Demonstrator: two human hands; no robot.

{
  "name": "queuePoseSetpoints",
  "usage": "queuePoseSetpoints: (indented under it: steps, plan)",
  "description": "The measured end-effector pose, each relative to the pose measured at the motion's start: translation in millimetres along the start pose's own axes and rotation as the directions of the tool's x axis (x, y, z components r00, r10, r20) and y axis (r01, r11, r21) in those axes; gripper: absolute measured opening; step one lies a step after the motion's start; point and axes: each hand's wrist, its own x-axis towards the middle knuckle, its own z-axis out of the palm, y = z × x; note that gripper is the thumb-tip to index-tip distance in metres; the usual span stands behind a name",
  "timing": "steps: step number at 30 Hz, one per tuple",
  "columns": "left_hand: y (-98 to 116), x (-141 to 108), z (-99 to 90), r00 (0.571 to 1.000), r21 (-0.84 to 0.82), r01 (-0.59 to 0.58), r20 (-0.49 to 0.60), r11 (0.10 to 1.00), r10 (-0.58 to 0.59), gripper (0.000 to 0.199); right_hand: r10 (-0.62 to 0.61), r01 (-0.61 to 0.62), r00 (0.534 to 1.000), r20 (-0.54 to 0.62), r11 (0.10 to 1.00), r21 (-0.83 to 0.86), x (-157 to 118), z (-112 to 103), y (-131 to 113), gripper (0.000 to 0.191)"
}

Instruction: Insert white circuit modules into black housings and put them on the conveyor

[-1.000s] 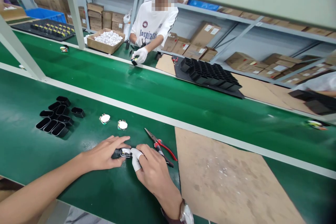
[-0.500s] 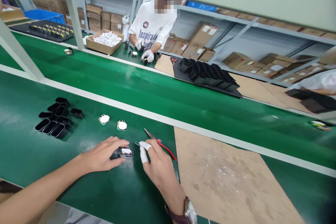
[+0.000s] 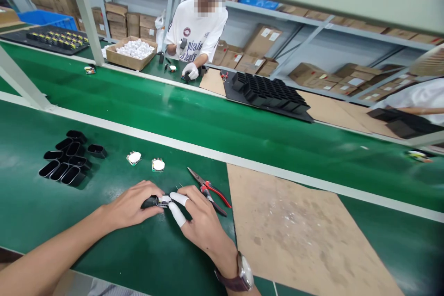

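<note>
Head view. The left hand (image 3: 130, 206) grasped a black housing (image 3: 149, 202) on the green worktable (image 3: 145, 252), its open end facing three o'clock. The right hand (image 3: 201, 219), thumb and forefinger sheathed in white, met that end; whether it pinched anything could not be told. From the housing, two white-topped boards (image 3: 158, 165) lay toward eleven and twelve o'clock, black shells (image 3: 74, 149) toward ten, pliers (image 3: 207, 186) near three.
</note>
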Motion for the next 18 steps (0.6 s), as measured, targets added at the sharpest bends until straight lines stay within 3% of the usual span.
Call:
queuePoseSetpoints:
  steps: [5, 8, 14, 18]
  plan:
    - [-0.5, -3.6, 0.5, 0.994, -0.011, 0.105, 0.018, 0.994, -0.105, 0.023, -0.046, 0.044, 0.998, 0.045, 0.998, 0.048, -2.1, 1.0, 3.6, 0.017]
    - [-0.7, -3.8, -0.2, 0.994, -0.02, 0.107, 0.016, 0.994, -0.107, 0.023, -0.054, 0.05, 0.998, 0.038, 0.994, 0.099, -3.1, 2.2, 5.3, 0.024]
    - [-0.3, -4.2, 0.6, 0.996, -0.021, 0.088, 0.004, 0.996, -0.088, 0.026, 0.031, -0.049, 0.997, 0.069, 0.961, 0.274, -3.4, 4.7, 3.7, 0.03]
    - [-1.4, -4.0, 1.1, 0.999, 0.002, 0.036, -0.021, 0.999, -0.036, 0.024, -0.005, -0.016, 0.996, 0.09, 0.973, 0.23, -4.5, 8.6, 2.9, 0.035]
